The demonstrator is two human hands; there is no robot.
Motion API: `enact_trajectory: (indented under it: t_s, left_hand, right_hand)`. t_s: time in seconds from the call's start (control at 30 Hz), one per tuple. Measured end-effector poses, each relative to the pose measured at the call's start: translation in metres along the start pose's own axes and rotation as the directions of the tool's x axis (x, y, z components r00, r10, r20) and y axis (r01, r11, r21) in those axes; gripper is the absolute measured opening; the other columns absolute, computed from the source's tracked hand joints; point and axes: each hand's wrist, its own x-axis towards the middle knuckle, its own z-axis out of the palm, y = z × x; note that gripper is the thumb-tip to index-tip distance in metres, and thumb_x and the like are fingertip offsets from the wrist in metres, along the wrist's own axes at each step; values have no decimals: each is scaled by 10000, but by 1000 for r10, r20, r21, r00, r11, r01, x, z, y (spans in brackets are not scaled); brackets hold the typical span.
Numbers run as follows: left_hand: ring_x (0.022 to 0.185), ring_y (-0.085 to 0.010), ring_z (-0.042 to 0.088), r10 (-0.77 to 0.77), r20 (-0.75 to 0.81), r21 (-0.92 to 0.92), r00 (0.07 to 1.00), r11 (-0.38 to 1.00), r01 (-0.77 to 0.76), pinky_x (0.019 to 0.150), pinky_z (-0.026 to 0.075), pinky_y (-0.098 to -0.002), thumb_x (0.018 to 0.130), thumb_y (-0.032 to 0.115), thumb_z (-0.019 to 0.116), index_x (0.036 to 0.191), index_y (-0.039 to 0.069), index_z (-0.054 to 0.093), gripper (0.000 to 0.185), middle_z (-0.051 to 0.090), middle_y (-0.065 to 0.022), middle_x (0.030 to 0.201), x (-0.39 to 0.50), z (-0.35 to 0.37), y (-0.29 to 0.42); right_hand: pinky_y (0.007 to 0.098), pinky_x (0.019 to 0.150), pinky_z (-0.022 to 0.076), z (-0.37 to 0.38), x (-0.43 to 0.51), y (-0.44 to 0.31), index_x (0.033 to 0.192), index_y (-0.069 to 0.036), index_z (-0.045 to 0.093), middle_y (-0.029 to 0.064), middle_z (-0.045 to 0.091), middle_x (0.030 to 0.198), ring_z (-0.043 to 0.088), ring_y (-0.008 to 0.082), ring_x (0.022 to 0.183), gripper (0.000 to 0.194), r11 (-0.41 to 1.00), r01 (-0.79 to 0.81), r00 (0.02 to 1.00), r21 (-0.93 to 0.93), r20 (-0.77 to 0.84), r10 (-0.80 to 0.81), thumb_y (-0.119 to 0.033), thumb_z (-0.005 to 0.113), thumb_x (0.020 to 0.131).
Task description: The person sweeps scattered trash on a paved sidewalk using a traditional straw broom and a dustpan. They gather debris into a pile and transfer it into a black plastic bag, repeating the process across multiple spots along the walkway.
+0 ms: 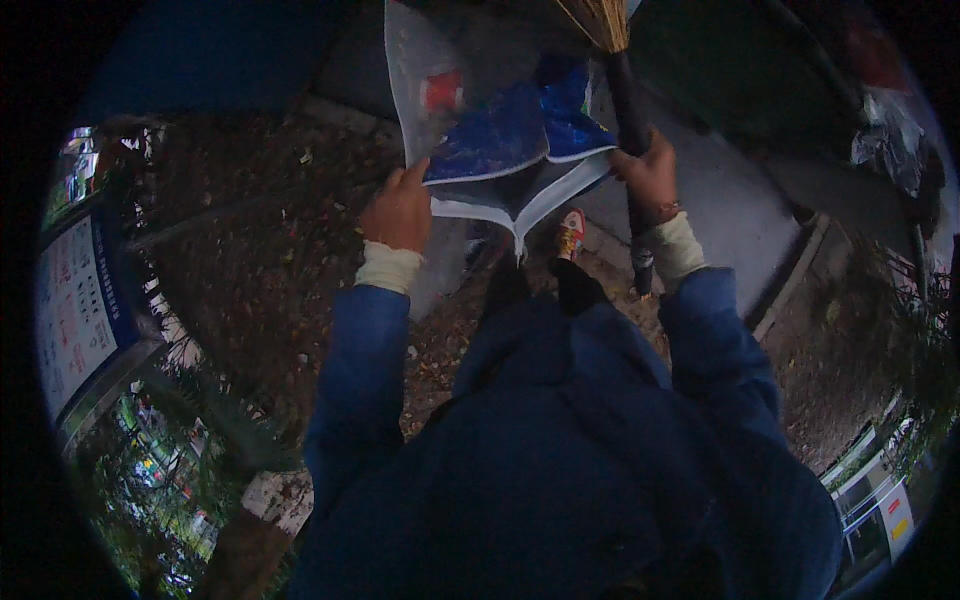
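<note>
My left hand (397, 210) grips one side of the rim of a blue and white printed woven sack (487, 139), which also has a red patch. At the other side of the rim, my right hand (651, 176) pinches the sack between thumb and fingers. Between my hands the white-edged mouth of the sack gapes towards me. A straw broom's dark handle (621, 90) runs past my right hand, its bristles (604, 22) pointing away from me at the top; whether the fingers also hold the handle is hard to tell. The inside of the sack is dark.
Fallen leaves lie on the dark ground (240, 262) at left. Grey paving (712, 195) and a kerb (791, 274) are at right. A signboard with writing (82, 315) stands at far left. Clear plastic (889, 139) is at upper right. My shoe (571, 232) shows below the sack.
</note>
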Motion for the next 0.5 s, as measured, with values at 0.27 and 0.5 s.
enact_trajectory:
  t_s: [0.27,0.5]
  left_hand:
    - [742,-431,570,-75,244,-104,967,989,103,642,452,-488,878,306,501,860,47,634,292,605,-225,808,39,-12,4]
    - [702,-414,591,-167,260,-118,951,972,203,638,463,-482,887,364,467,790,31,632,384,616,-204,736,44,-30,13]
  right_hand:
    - [316,612,512,12,28,-14,959,36,587,149,653,797,645,203,669,410,967,127,991,-220,56,-118,-163,739,634]
    - [290,586,506,10,8,-51,1044,39,568,139,646,788,629,172,648,450,999,-37,985,-26,170,41,-175,758,697]
